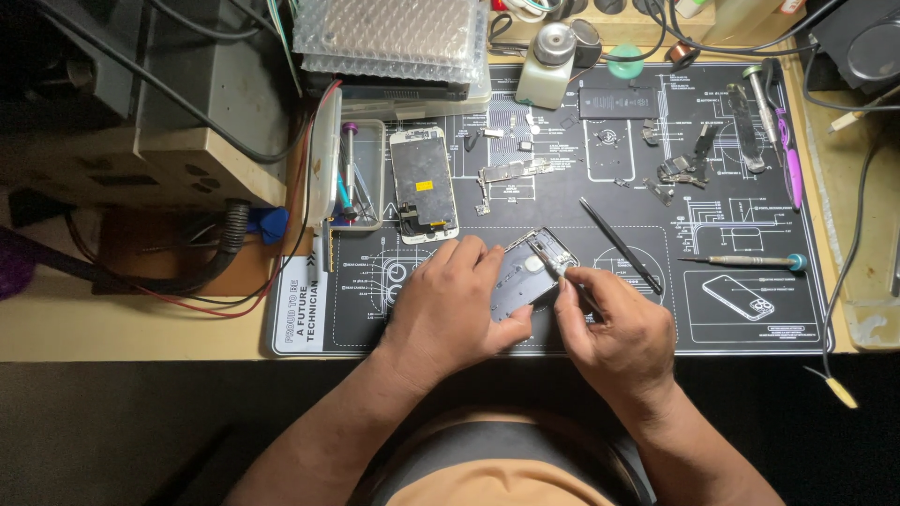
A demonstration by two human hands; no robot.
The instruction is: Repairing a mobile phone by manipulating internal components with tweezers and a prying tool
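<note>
My left hand (448, 298) rests on an opened phone housing (532, 270) lying on the black repair mat (309, 323), pinning its left edge. My right hand (614, 323) grips a thin tool, probably tweezers (553, 262), whose tip pokes into the upper end of the housing. A detached phone screen (424, 184) lies face down just above my left hand.
Black tweezers (621, 245), a teal-tipped screwdriver (755, 261), a phone battery (619, 101), small metal parts (514, 172) and other tools (769, 103) lie on the mat. A small tray with tools (356, 173) sits at left, a liquid dispenser bottle (546, 64) at the back.
</note>
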